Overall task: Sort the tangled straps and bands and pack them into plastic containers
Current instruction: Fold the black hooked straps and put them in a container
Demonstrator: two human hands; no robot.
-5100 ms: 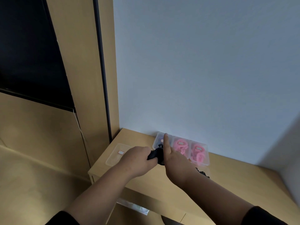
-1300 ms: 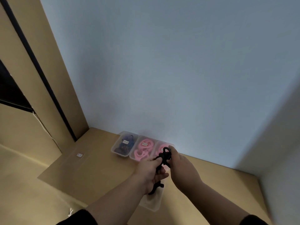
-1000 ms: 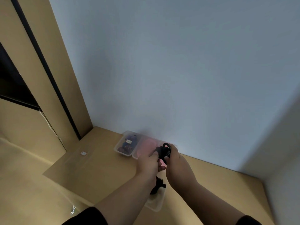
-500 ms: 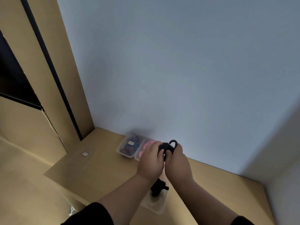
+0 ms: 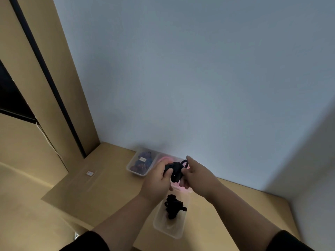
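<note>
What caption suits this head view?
Both hands, left and right, grip a black strap above a clear container.

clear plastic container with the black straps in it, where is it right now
In the head view, the clear plastic container sits low and centre on the wooden table, directly below the left hand and right hand, nearer the person than the wall-side containers.

black strap bundle (image 5: 175,171), pink bands (image 5: 164,159), tan table (image 5: 108,187), pale blue-grey wall (image 5: 199,78)

Above a tan wooden table (image 5: 112,182), the left hand (image 5: 157,180) and right hand (image 5: 196,176) both grip one tangled black strap (image 5: 175,170). Below them, a clear plastic container (image 5: 164,225) holds another black strap bundle (image 5: 173,207).
</note>
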